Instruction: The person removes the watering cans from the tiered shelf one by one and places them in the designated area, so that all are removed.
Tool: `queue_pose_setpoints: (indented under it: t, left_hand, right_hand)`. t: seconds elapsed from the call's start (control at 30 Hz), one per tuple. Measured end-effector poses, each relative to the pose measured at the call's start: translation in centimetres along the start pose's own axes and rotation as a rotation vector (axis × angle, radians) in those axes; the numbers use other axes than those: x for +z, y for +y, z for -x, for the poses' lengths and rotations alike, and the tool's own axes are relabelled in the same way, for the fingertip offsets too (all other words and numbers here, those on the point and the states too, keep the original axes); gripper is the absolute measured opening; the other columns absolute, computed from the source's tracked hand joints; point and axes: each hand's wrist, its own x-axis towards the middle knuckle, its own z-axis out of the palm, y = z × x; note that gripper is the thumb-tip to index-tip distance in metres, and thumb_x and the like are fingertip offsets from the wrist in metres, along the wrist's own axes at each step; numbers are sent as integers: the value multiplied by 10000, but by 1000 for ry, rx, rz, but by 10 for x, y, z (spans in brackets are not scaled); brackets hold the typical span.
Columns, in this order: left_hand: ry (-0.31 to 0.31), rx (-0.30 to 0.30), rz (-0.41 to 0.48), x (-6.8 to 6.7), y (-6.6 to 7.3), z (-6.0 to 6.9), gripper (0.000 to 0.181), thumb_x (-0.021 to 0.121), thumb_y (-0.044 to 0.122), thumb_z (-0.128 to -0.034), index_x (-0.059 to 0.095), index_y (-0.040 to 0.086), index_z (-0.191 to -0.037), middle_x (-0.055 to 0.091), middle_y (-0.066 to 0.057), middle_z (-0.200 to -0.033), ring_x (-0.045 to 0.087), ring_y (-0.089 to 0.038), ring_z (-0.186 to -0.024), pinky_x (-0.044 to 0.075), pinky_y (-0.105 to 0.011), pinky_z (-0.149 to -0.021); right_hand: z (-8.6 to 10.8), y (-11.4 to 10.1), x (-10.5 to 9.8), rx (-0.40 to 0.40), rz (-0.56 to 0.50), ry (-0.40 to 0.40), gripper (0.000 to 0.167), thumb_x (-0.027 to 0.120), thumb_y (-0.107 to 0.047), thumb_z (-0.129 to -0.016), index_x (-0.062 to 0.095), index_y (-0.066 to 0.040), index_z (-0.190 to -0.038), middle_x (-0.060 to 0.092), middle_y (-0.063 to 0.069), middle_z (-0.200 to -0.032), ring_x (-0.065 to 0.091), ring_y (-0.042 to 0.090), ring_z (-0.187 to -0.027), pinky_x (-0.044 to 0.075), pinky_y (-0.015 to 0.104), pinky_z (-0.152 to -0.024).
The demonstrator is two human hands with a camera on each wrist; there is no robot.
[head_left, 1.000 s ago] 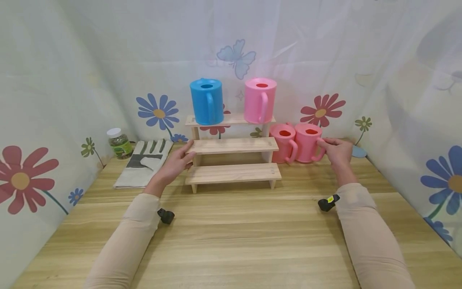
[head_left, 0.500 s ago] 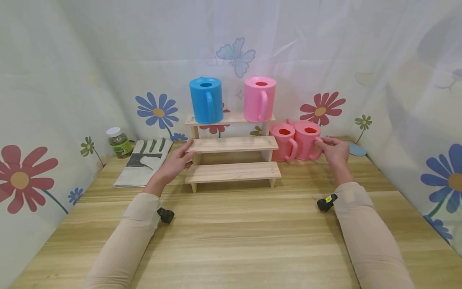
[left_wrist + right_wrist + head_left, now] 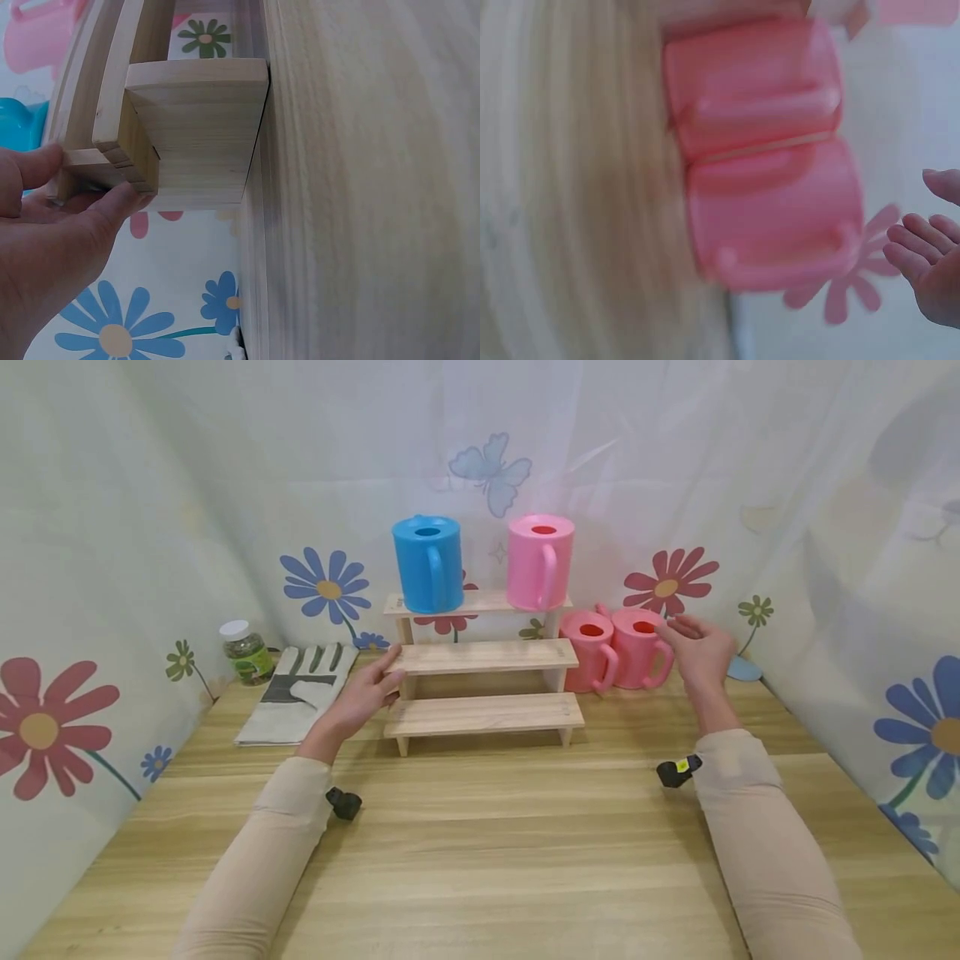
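My left hand point(image 3: 358, 697) grips the left end of the wooden three-step rack point(image 3: 483, 657); in the left wrist view its thumb and fingers hold the rack's board ends point(image 3: 126, 154). On the top step stand a blue mug point(image 3: 429, 567) and a pink mug point(image 3: 540, 564), handles facing front. Two darker pink mugs, one point(image 3: 588, 652) against the rack and one point(image 3: 637, 647) beside it, stand on the table at the rack's right. My right hand point(image 3: 699, 653) hovers beside the outer mug's rim, fingers bent loosely, holding nothing; the right wrist view shows the hand point(image 3: 934, 259) apart from both mugs.
A jar with a white lid point(image 3: 247, 653) and a pair of white and grey gloves point(image 3: 296, 697) lie left of the rack. Behind everything hangs a flowered curtain point(image 3: 480, 410). The wooden table point(image 3: 495, 852) stretches out in front.
My right hand has let go of the outer pink mug's handle and risen a little above it. That mug has shifted slightly left, toward its neighbour. My left hand stays on the rack.
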Motion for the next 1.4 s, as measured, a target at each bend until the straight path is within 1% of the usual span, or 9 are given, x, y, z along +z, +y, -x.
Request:
queue_pose_setpoints:
  t: [0.13,0.27,0.37,0.53,0.67,0.8,1.03,1.2,1.4]
  left_hand:
    - [-1,-7,-1,0,2,0,611,420,293,-1092,118,229,-1619,26,17,-1666,188,-267,-1491,374,-479,-1130]
    - [4,-3,2,0,3,1,608,419,287,-1092,121,224,-1618,24,8,-1667,185,-274,-1492,368,-486,-1134]
    - [7,-3,2,0,3,1,607,416,281,-1093,120,219,-1619,24,2,-1668,180,-274,-1493,365,-487,-1134]
    - [0,-3,8,0,0,0,613,420,281,-1091,116,218,-1620,25,13,-1667,172,-266,-1495,368,-486,-1133]
    - [-3,3,12,0,-3,0,615,423,287,-1089,119,218,-1620,30,15,-1666,170,-264,-1495,371,-484,-1130]
    - [-5,12,18,1,-5,0,622,426,290,-1089,117,203,-1621,31,8,-1667,171,-262,-1495,372,-479,-1130]
    - [-1,17,16,1,-7,1,625,428,279,-1088,116,188,-1622,31,-17,-1671,169,-278,-1494,368,-485,-1129]
    - [7,16,4,0,-6,0,617,426,275,-1087,128,188,-1621,43,-19,-1668,183,-272,-1489,377,-480,-1123]
    - [8,13,-4,1,1,1,605,424,256,-1091,135,189,-1619,50,-15,-1666,189,-268,-1487,392,-476,-1116]
  right_hand:
    - [15,-27,10,-73,-5,-23,614,773,-480,-848,648,-176,-1368,662,40,-1305,618,167,-1197,522,283,-986]
    - [28,-45,19,-173,-55,-65,526,794,-394,-858,690,-148,-1311,700,51,-1232,652,139,-1138,527,274,-975]
    - [35,-52,24,-222,-79,-98,470,801,-331,-866,711,-111,-1271,712,74,-1200,668,133,-1107,525,267,-974]
    - [44,-59,30,-259,-55,-126,482,796,-377,-862,717,-128,-1267,720,60,-1183,670,135,-1100,528,253,-968]
    - [51,-70,40,-283,-84,-199,486,795,-338,-875,697,-114,-1295,714,75,-1196,667,161,-1116,526,266,-976]
    - [52,-85,58,-311,-109,-264,486,805,-317,-871,698,-87,-1285,721,77,-1176,669,164,-1111,535,279,-969]
    - [48,-110,94,-251,-156,-303,506,826,-317,-851,700,-80,-1280,722,82,-1173,666,170,-1120,538,290,-971]
    - [44,-124,111,-225,-171,-270,488,844,-295,-831,719,-67,-1243,724,95,-1161,677,171,-1090,549,286,-952]
    - [41,-138,122,-163,-111,-218,493,821,-295,-855,699,-61,-1272,718,96,-1173,682,182,-1077,565,296,-925]
